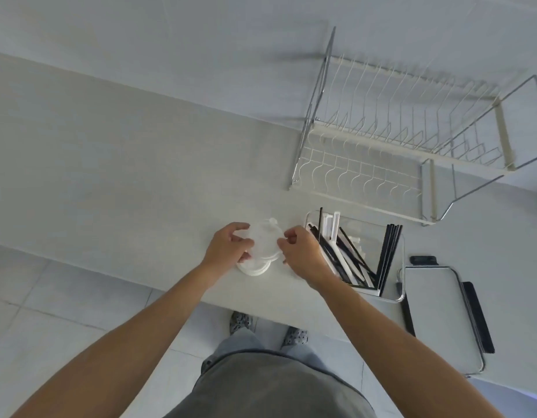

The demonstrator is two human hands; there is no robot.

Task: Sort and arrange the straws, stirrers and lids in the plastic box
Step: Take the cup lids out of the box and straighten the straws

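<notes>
A small pile of white and clear round lids (262, 245) lies on the pale counter, just left of the clear plastic box (395, 292). My left hand (228, 245) grips the pile's left side with curled fingers. My right hand (300, 251) pinches the top clear lid at its right edge. Inside the box, black straws (389, 254) lean against the right wall. A mixed bunch of black and white stirrers and straws (344, 251) lies slanted at the left, partly hidden by my right wrist.
A white wire dish rack (397, 140) stands behind the box against the wall. To the right of the box sits a flat white appliance (436, 303) with black handles. The counter's front edge (170, 292) runs just below my wrists.
</notes>
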